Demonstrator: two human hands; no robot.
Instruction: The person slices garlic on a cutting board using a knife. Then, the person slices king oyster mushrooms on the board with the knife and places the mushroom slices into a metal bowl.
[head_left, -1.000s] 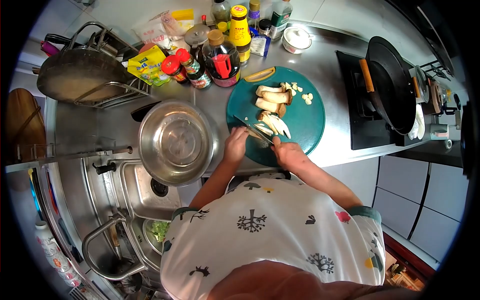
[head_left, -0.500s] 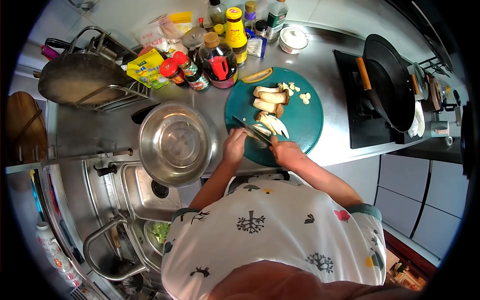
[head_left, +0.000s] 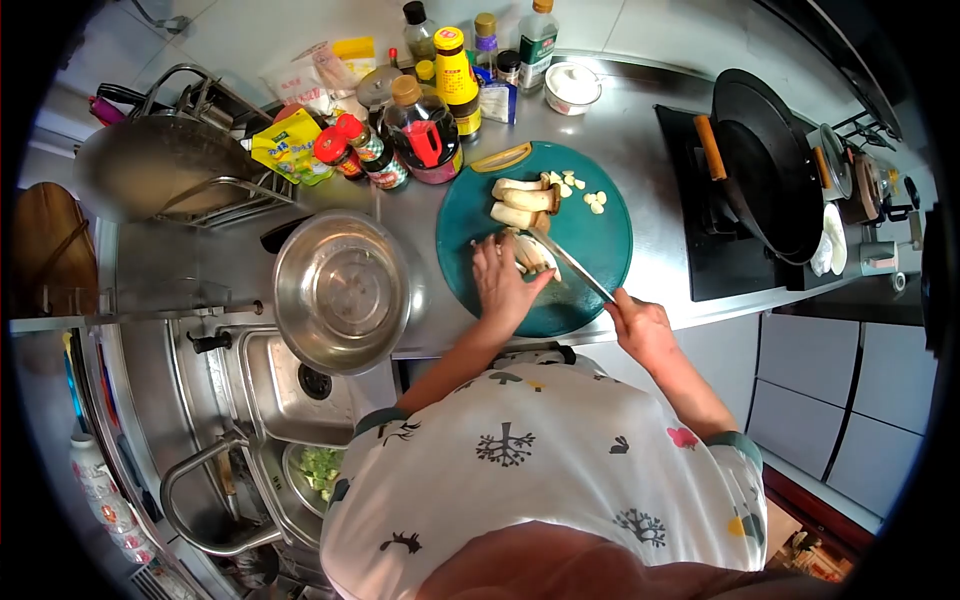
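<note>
My right hand [head_left: 642,328] is wrapped round the handle of a knife [head_left: 572,264], whose blade points up and left over the green round cutting board [head_left: 590,290]. Under and beside my left hand [head_left: 505,285], which lies with its fingers spread, are sliced mushroom pieces [head_left: 533,254]. The blade's tip reaches the upper edge of these slices. Just above them lie whole mushrooms [head_left: 525,199] with pale stems and brown caps. Small garlic pieces [head_left: 596,202] sit at the board's upper right.
A large steel bowl [head_left: 342,291] stands left of the board, near the sink [head_left: 290,385]. Sauce bottles [head_left: 457,82] and a lidded white bowl [head_left: 573,87] line the back. At right, a black wok [head_left: 765,165] stands on the stove [head_left: 690,235].
My left hand has moved up and right onto the slices, its fingers spreading. My right hand has drawn the knife to the right, away from my left fingers. The view has shifted slightly.
</note>
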